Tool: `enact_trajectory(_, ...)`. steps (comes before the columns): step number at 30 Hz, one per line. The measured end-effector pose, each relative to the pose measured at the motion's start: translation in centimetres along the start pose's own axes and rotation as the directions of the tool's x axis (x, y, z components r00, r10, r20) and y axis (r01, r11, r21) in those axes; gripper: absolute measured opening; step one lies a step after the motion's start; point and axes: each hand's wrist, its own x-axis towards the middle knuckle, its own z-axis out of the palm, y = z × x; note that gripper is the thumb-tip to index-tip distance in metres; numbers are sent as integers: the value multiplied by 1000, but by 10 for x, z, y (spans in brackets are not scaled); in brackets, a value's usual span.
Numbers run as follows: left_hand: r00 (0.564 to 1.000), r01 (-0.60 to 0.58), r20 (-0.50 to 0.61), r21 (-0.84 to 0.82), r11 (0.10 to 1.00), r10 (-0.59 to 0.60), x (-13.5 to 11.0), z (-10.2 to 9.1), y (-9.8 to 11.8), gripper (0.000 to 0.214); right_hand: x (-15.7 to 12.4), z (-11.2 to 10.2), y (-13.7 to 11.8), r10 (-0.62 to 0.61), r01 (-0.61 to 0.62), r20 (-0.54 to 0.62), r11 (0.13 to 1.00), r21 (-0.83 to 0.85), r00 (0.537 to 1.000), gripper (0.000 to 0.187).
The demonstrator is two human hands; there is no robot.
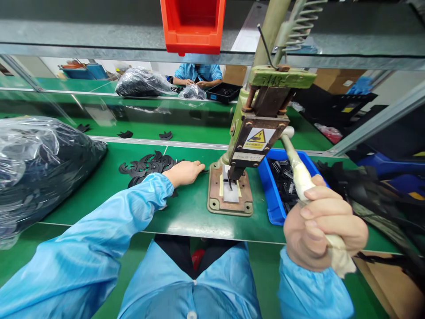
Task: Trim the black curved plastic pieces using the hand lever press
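My right hand [323, 221] is wrapped round the cream, tape-covered lever handle [300, 175] of a green hand press [257, 117]. My left hand [186, 173] is closed just left of the press base [214, 195], its fingers together; the tip of a thin black piece shows at the fingertips, the rest hidden. Under the press ram [237, 172] a slim curved black part [229, 180] lies by a small metal plate [230, 195]. Beside and behind my left wrist lies a pile of curved black plastic parts [149, 164] on the green table.
A blue bin [274, 217] of black parts stands right of the press. On the left bulges a clear plastic bag [49, 164] of dark parts. An orange bin [194, 46] hangs overhead. Across the bench sits another person [212, 73] in blue, near a black tray [224, 93].
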Motion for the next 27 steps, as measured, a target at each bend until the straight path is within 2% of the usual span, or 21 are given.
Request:
enact_trajectory(3, 996, -89, -24, -23, 996, 89, -4, -8, 8, 29, 0, 1, -1, 6, -6, -3, 1000, -1, 1000, 40)
enact_trajectory(5, 991, -112, -89, -95, 989, 104, -3, -12, 16, 31, 0, 2, -1, 14, -14, -1, 1000, 2, 1000, 40)
enact_trajectory(7, 990, -47, -140, -221, 974, 16, 0, -13, 23, 31, -1, 2, -1, 16, -16, -1, 1000, 12, 1000, 40)
enact_trajectory(10, 978, 123, -105, -416, 901, -182, 7, -11, 30, 21, -1, 1, -1, 25, -25, 7, 1000, 7, 1000, 41)
enact_trajectory(12, 962, 196, -62, -526, 828, -268, 9, -10, 32, 20, -1, 1, -2, 31, -31, 10, 999, -13, 999, 43)
enact_trajectory(14, 953, 232, 6, -662, 713, -304, 8, -10, 34, 23, -1, 1, -3, 38, -37, 16, 999, -30, 999, 45)
enact_trajectory(17, 952, 282, 187, -844, 457, -242, 5, -12, 42, 27, -1, 3, -4, 35, -34, 13, 999, -19, 999, 45)
enact_trajectory(20, 956, 282, 249, -923, 260, -153, 7, -10, 57, 28, -1, 4, -5, 32, -32, 3, 999, -3, 999, 43)
enact_trajectory(23, 957, 273, 250, -946, 171, -146, 14, -4, 68, 26, -1, 1, -6, 47, -47, 26, 999, -16, 999, 42)
enact_trajectory(27, 952, 287, 267, -949, 133, -148, 22, 4, 70, 29, -1, -3, -7, 54, -50, 84, 997, -54, 995, 40)
